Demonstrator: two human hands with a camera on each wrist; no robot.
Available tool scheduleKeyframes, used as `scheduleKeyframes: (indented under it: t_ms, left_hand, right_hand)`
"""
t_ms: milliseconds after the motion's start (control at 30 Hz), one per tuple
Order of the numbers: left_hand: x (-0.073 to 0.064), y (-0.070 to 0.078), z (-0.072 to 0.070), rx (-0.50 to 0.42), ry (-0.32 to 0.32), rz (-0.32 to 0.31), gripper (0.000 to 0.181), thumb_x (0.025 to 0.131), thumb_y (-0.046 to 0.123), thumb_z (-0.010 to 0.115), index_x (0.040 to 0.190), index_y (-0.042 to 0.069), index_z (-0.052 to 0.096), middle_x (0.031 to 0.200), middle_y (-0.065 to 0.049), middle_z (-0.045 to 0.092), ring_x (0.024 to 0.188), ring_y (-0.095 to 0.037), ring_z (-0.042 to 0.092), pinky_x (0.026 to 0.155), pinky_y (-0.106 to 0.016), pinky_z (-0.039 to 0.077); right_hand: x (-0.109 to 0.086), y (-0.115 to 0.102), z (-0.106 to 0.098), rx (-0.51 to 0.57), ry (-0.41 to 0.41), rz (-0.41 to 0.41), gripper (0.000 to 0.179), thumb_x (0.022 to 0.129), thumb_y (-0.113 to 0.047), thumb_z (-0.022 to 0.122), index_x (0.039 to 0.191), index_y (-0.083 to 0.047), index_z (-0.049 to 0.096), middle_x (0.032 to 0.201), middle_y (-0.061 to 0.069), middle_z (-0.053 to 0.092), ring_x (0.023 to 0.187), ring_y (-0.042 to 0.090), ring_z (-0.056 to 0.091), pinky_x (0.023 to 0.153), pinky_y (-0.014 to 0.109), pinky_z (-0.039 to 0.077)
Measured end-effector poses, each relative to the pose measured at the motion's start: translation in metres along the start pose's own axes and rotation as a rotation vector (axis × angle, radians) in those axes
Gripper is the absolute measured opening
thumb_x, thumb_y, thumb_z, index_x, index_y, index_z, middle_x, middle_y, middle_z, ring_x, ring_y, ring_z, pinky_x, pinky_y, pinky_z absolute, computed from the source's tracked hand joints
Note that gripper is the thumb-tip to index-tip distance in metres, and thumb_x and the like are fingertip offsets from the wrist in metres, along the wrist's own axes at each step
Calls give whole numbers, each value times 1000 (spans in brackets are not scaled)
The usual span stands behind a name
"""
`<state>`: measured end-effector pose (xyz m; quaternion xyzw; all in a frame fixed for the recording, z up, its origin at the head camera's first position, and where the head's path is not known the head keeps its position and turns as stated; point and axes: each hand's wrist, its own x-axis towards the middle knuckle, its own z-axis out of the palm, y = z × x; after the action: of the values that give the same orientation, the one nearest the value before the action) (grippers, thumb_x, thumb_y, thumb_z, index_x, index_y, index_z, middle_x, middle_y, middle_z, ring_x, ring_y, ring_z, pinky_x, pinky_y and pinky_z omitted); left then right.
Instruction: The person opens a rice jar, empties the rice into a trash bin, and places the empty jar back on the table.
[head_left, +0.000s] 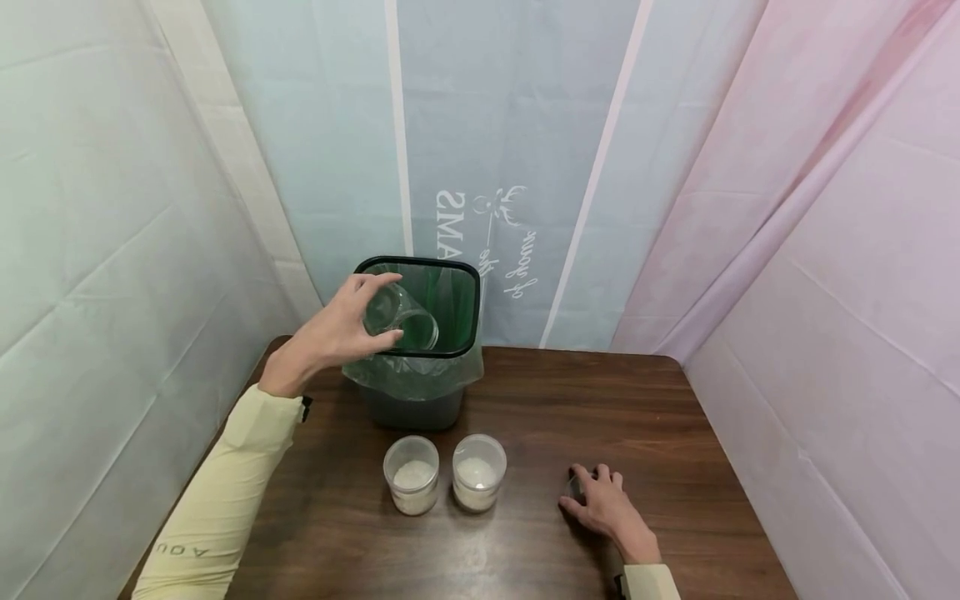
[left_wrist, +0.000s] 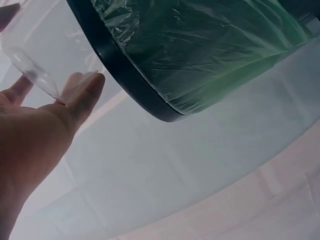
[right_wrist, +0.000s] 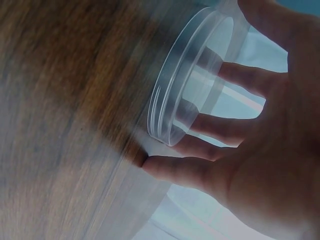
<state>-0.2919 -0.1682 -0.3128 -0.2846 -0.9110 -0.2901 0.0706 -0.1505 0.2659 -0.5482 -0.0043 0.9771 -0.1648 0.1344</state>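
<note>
My left hand (head_left: pixel 337 327) grips a clear plastic jar (head_left: pixel 417 323), with thumb and fingers on opposite sides of it. The jar is tipped over, its mouth pointing into a dark bin (head_left: pixel 412 408) lined with a plastic bag (head_left: pixel 408 379). In the left wrist view, the see-through jar (left_wrist: pixel 45 55) shows beside the bin's black rim (left_wrist: pixel 120 70). On the table at the right, my right hand (head_left: pixel 606 504) holds a clear round lid (right_wrist: pixel 162 100) by its ridged edge, with the fingers spread around it and the lid low over the wood.
Two clear jars, a left one (head_left: pixel 412 477) and a right one (head_left: pixel 477 473), stand side by side in front of the bin with white grains inside. The brown wooden table (head_left: pixel 570 400) ends at a curtain (head_left: pixel 510 125) behind, with more cloth on both sides.
</note>
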Motion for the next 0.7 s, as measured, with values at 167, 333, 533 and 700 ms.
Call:
scheduleKeyframes:
  t_ms: [167,333,533,700]
  left_hand:
    - [0,1,0,34,33,92,79,84,28,76,149,15,34,144,-17,39,129,-36,39,101,-58,38]
    - [1,-2,-2,8,63,50,79,86,31,75,150,15,33,148,-15,39,131,-35,39,103,-57,38]
    - [-3,-6,-7,0,58,-73,78,89,44,70,153,24,30,140,-18,41,119,-35,48,97,-57,44]
    - [-7,-9,-10,-55,69,-126,74,91,49,65,154,32,29,135,-18,40,110,-31,50,93,-54,48]
  right_hand:
    - [0,1,-1,0,-3,3,64,91,-44,66,140,-6,50,136,36,40,120,54,39,87,63,47]
    - [0,1,-2,2,2,4,64,91,-43,67,140,-6,50,136,35,40,120,54,39,87,63,47]
    - [0,1,-1,4,-3,-3,64,91,-44,67,140,-6,50,136,35,40,121,54,39,87,63,47]
    - [0,1,0,4,-5,0,64,91,-44,66,140,-7,50,136,35,40,122,53,39,87,63,48]
